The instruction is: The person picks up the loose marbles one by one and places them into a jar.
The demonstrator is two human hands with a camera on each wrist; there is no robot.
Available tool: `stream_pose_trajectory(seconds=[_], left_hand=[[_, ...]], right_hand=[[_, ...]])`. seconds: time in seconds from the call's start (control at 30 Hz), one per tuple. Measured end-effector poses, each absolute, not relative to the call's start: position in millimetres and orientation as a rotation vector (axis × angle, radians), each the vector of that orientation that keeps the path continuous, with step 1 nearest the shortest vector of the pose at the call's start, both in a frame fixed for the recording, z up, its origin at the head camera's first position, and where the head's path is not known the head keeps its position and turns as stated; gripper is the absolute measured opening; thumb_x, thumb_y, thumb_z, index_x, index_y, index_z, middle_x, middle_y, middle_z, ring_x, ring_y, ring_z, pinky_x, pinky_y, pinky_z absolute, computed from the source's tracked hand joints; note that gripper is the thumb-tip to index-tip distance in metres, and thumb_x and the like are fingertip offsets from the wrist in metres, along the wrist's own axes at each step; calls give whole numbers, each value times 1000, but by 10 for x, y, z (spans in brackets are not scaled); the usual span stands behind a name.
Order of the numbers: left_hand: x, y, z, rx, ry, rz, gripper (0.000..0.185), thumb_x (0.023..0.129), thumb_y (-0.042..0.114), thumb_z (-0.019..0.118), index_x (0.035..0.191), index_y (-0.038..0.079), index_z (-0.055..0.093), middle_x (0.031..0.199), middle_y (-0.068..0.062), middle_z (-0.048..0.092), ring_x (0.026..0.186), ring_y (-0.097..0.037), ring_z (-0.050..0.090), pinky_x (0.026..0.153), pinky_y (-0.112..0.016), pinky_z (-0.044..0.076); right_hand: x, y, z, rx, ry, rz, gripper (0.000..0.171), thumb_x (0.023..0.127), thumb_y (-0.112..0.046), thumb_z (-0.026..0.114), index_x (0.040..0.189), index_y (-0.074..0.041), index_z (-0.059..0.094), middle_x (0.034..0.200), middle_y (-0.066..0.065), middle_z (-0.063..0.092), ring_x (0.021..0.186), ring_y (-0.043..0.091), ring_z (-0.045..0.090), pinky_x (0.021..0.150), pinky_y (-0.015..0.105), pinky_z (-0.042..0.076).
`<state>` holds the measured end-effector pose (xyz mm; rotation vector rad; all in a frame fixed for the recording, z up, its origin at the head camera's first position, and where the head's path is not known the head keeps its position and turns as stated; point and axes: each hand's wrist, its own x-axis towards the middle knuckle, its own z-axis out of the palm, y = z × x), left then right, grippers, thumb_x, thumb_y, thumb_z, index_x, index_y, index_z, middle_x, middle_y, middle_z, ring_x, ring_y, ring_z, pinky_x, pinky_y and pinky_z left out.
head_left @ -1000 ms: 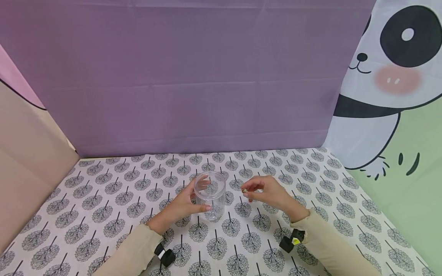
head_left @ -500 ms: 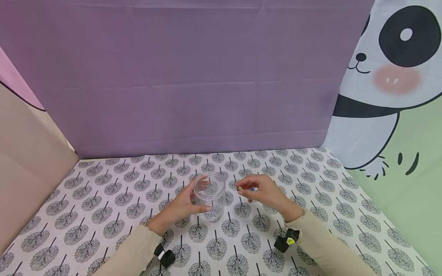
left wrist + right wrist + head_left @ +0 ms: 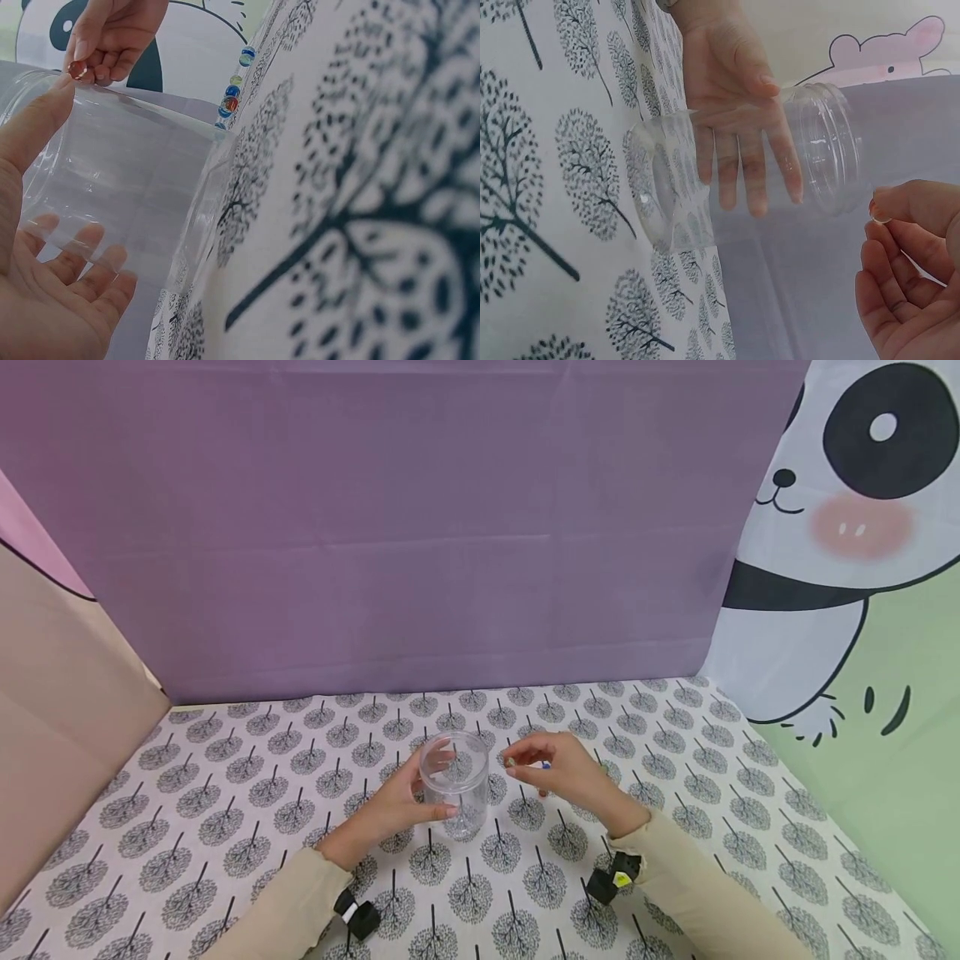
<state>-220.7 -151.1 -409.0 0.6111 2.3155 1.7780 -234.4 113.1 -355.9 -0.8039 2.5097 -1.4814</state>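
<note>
A clear, see-through jar [image 3: 459, 789] stands upright on the patterned cloth in the head view, its threaded rim [image 3: 832, 150] uppermost. My left hand [image 3: 397, 806] holds it from the left, thumb on the near side and fingers round the far side. Just right of the rim, my right hand [image 3: 562, 768] pinches a small glass marble [image 3: 510, 762] between thumb and fingertips, apart from the jar. Nothing shows inside the jar. Several glass marbles lie on the cloth beyond it in the left wrist view, among them a red and blue one [image 3: 229, 105]; my right hand partly hides them in the head view.
A white cloth [image 3: 225, 860] with a grey tree print covers the table. Behind it hangs a purple backdrop [image 3: 420, 543]. A panda-print sheet [image 3: 840, 660] closes the right side, and a beige sheet [image 3: 60, 710] the left.
My right hand has moved left toward the jar's rim with the marble in its fingertips. A blue marble has come into view behind it. The left hand and the jar have kept their place.
</note>
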Motion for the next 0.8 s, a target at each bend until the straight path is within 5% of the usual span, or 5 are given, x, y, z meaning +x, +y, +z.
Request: stream_pose_trajectory(seconds=[0.27,0.6,0.8], left_hand=[[-2211,-1519,-4090,614,2296,1788,96,73,9,79,149,19,22,147,-15,36,126,-44,41,104,-61,30],[-2220,-1515,-4099,622,2312,1771,96,72,13,80,149,19,23,147,-15,36,125,-44,42,104,-62,30],[-2216,-1515,-4094,619,2326,1761,96,72,12,80,149,20,23,147,-14,37,126,-43,42,103,-63,30]], right_hand=[[-2338,1069,-3459,-797,2500,-1513,21,86,-16,68,106,-12,69,93,2,65,85,18,61,47,44,54],[-2379,1015,-3431,-842,2515,-1528,22,84,-14,70,105,-7,69,93,4,67,85,17,61,48,27,52],[-2382,978,-3433,-745,2511,-1518,22,84,-17,70,106,-11,69,91,3,66,84,19,61,39,35,49]])
